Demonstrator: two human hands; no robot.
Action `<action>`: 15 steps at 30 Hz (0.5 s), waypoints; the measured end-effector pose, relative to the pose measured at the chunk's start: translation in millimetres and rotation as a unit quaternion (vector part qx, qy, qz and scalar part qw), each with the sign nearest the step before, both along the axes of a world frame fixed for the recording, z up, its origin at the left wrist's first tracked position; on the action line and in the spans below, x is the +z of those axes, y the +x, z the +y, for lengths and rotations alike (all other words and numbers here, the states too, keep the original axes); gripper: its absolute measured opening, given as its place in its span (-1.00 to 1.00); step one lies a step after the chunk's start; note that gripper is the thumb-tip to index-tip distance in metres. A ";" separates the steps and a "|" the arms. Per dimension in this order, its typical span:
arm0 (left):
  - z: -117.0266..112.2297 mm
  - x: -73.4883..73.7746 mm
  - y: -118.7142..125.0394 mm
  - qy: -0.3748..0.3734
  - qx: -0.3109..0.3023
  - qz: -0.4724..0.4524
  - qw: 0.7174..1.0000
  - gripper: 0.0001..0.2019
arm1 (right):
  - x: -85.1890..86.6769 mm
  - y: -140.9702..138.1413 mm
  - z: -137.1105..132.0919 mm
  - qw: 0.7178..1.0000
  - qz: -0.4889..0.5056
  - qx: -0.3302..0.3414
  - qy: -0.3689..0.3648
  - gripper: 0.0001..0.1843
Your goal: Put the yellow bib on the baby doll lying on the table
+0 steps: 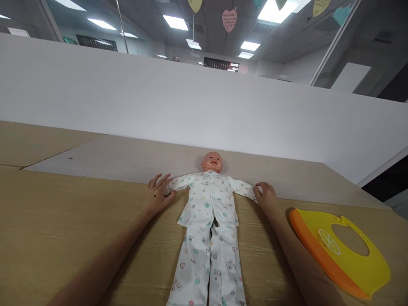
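A baby doll (212,162) lies face up in the middle, its head toward the wall and its arms stretched out sideways. It is dressed in a white printed top (210,197) and matching trousers (194,263), whose lower ends run out of view. At the end of the sleeve on the left, my left hand (158,196) rests with its fingers spread around the cuff, touching it. My right hand (266,196) has its fingers closed on the cuff of the other sleeve (245,188). Both of the doll's hands are hidden.
A yellow silicone bib (353,272) with an orange pocket lies on the right of the wooden table (63,229). Behind the table's pale back strip (127,157) rises a white wall (191,106). Glass panels with heart-shaped notes (229,20) stand above it.
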State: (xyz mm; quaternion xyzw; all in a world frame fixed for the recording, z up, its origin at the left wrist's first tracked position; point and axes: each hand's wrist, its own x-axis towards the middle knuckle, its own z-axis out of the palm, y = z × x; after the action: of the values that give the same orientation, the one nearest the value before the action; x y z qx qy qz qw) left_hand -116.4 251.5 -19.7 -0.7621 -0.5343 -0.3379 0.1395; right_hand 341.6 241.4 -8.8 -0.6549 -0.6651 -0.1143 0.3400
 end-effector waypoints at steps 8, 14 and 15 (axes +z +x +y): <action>8.6 -3.1 -19.3 -0.062 -0.028 0.000 0.998 -0.56 | -16.7 10.4 2.5 0.997 0.077 -0.032 0.004 -0.58; 14.2 -2.9 -17.0 -0.078 -0.022 -0.027 0.996 -0.63 | -20.1 10.0 5.2 0.990 0.139 -0.035 0.004 -0.47; 14.0 -2.9 -16.6 -0.077 -0.024 -0.031 0.996 -0.62 | -20.8 10.7 5.9 0.988 0.147 -0.035 0.004 -0.46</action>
State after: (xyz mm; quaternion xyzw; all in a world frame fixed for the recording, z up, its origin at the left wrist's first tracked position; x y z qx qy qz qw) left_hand -133.0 265.6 -22.6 -0.7726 -0.5441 -0.3223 0.0554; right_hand 352.4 247.3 -29.6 -0.6864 -0.5837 -0.0312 0.4325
